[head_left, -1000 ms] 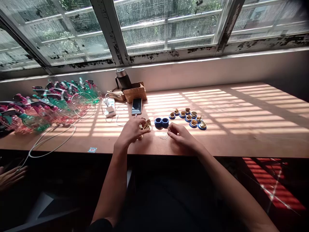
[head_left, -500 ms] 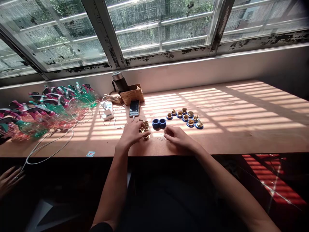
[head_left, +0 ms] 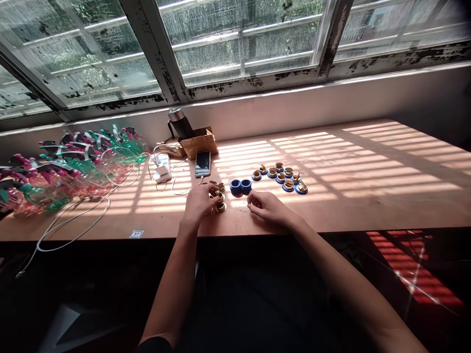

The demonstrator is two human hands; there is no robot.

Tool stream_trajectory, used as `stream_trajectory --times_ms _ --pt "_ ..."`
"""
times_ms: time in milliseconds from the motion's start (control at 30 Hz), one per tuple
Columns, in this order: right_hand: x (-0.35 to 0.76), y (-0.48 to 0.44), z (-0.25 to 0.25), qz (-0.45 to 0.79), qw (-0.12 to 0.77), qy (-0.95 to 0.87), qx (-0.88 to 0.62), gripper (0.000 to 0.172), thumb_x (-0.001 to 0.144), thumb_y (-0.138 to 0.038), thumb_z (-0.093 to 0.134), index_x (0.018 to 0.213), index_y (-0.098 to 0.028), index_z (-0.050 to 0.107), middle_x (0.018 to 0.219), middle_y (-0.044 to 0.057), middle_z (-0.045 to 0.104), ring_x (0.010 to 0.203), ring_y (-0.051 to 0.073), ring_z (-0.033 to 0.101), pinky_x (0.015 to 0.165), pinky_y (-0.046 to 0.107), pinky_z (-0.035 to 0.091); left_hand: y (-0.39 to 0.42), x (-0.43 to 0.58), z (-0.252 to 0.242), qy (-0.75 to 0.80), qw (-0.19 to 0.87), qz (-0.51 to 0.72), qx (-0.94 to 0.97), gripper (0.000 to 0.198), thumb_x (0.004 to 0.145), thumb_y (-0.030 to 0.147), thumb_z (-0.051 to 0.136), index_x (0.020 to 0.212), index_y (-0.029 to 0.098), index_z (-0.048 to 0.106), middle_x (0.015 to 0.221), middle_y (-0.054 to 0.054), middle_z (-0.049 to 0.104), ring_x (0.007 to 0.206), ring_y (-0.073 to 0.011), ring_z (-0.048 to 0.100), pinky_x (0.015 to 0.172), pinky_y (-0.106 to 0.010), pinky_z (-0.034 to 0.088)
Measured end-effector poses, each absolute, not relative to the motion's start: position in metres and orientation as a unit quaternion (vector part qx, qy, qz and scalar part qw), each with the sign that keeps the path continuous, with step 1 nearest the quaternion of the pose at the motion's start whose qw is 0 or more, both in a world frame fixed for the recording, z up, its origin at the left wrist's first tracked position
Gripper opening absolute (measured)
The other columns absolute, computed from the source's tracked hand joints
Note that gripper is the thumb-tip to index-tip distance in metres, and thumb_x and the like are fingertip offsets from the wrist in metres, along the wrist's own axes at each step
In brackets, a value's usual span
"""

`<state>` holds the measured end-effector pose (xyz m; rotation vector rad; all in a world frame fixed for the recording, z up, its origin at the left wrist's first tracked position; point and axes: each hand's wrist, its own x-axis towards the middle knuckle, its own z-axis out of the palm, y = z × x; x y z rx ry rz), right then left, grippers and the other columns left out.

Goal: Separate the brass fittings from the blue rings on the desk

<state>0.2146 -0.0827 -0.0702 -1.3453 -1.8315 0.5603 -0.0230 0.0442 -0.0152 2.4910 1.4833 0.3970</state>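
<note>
Since a second ago: another person's hand gone from the lower left edge; own two hands hardly shifted on the bench (head_left: 368, 196).
Far left: heap of pink and green plastic pieces (head_left: 55, 166), white cable (head_left: 73, 220), charger (head_left: 161, 169), phone (head_left: 203, 163); all apart from both hands.
Left hand (head_left: 198, 203): curled narrow over the loose brass caps (head_left: 220, 196), fingertips touching them; cannot tell whether one is pinched.
Left to do, by the look: those few loose brass caps, plus two bare blue rings (head_left: 240, 185) just beyond them, between the hands and touched by neither.
Right hand (head_left: 267, 208): fingers bent, tips close together, resting on the bench just beside the thin wire bits (head_left: 243, 209); cannot tell whether anything is held.
Done, by the look: eight or nine fitted rings (head_left: 279, 177), each blue with a brass cap seated in it, clustered right of the bare blue rings, beyond the right hand and apart from it.
Progress: likely well past halfway, going by fitted against bare.
</note>
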Motion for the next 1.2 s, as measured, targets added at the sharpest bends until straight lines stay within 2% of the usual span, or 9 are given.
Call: stream_trajectory --times_ms 200,300,400,600,833,933,1033,1100,1200 --pt "0.215 -0.083 -0.071 0.213 0.386 -0.725 -0.529 0.004 0.092 -0.021 0.06 0.094 -0.021 0.064 0.073 -0.003 0.058 0.066 0.014 0.053 0.063 0.026 0.032 0.042 -0.029 -0.002 0.485 0.128 0.146 0.853 0.025 0.088 0.046 0.073 0.102 0.025 0.078 0.097 -0.006 0.079 0.09 -0.0251 0.071 0.074 -0.033 0.05" --pt "0.214 -0.083 -0.07 0.213 0.379 -0.728 -0.531 0.006 0.092 -0.019 0.06 0.095 -0.02 0.065 0.07 -0.004 0.058 0.065 0.013 0.053 0.062 0.026 0.032 0.038 -0.032 0.004 0.466 0.139 0.104 0.868 0.031 0.079 0.054 0.08 0.093 0.026 0.079 0.09 -0.005 0.078 0.081 -0.0231 0.07 0.067 -0.031 0.047" --pt "0.215 -0.083 -0.07 0.208 0.369 -0.729 -0.538 0.007 0.092 -0.018 0.061 0.095 -0.02 0.066 0.069 -0.004 0.056 0.064 0.013 0.051 0.062 0.026 0.031 0.033 -0.031 0.006 0.466 0.146 0.058 0.871 0.028 0.071 0.05 0.086 0.083 0.026 0.081 0.081 -0.004 0.076 0.074 -0.0221 0.069 0.063 -0.03 0.046" --pt "0.216 -0.082 -0.072 0.195 0.361 -0.732 -0.544 0.008 0.093 -0.019 0.061 0.098 -0.021 0.067 0.071 -0.004 0.056 0.066 0.014 0.052 0.063 0.026 0.031 0.032 -0.031 0.007 0.492 0.152 0.067 0.855 0.015 0.079 0.04 0.079 0.075 0.025 0.081 0.072 -0.004 0.075 0.065 -0.0213 0.068 0.063 -0.031 0.046" --pt "0.229 -0.087 -0.062 0.178 0.33 -0.723 -0.58 0.013 0.096 -0.027 0.061 0.107 -0.022 0.068 0.076 -0.002 0.062 0.07 0.016 0.055 0.064 0.027 0.033 0.039 -0.037 0.006 0.485 0.093 0.092 0.865 0.004 0.074 0.032 0.082 0.075 0.028 0.082 0.077 -0.004 0.077 0.076 -0.0254 0.071 0.068 -0.034 0.049" --pt "0.249 -0.092 -0.051 0.117 0.311 -0.693 -0.639 0.015 0.095 -0.028 0.062 0.108 -0.022 0.069 0.083 0.001 0.066 0.074 0.018 0.059 0.066 0.028 0.035 0.039 -0.036 0.006 0.481 0.08 0.084 0.869 0.002 0.075 0.028 0.08 0.076 0.029 0.081 0.078 -0.004 0.077 0.078 -0.0253 0.071 0.069 -0.033 0.048" --pt "0.273 -0.099 -0.04 0.028 0.292 -0.636 -0.714 0.02 0.094 -0.025 0.062 0.112 -0.023 0.07 0.095 0.007 0.071 0.085 0.024 0.063 0.071 0.032 0.039 0.039 -0.035 0.006 0.481 0.083 0.076 0.869 0.003 0.076 0.026 0.078 0.075 0.028 0.081 0.081 -0.003 0.078 0.08 -0.0255 0.072 0.069 -0.033 0.047" --pt "0.288 -0.104 -0.037 -0.051 0.269 -0.583 -0.765 0.023 0.094 -0.026 0.061 0.114 -0.021 0.071 0.101 0.012 0.071 0.094 0.029 0.062 0.075 0.036 0.041 0.038 -0.035 0.006 0.482 0.086 0.074 0.869 0.001 0.076 0.027 0.08 0.075 0.027 0.08 0.083 -0.004 0.078 0.082 -0.026 0.072 0.07 -0.033 0.047" --pt "0.303 -0.106 -0.042 -0.117 0.229 -0.554 -0.792 0.026 0.091 -0.034 0.066 0.109 -0.017 0.074 0.104 0.017 0.07 0.105 0.037 0.058 0.082 0.043 0.045 0.036 -0.035 0.011 0.481 0.084 0.088 0.868 0.009 0.075 0.033 0.082 0.075 0.026 0.076 0.081 -0.005 0.076 0.08 -0.0259 0.07 0.07 -0.033 0.047"
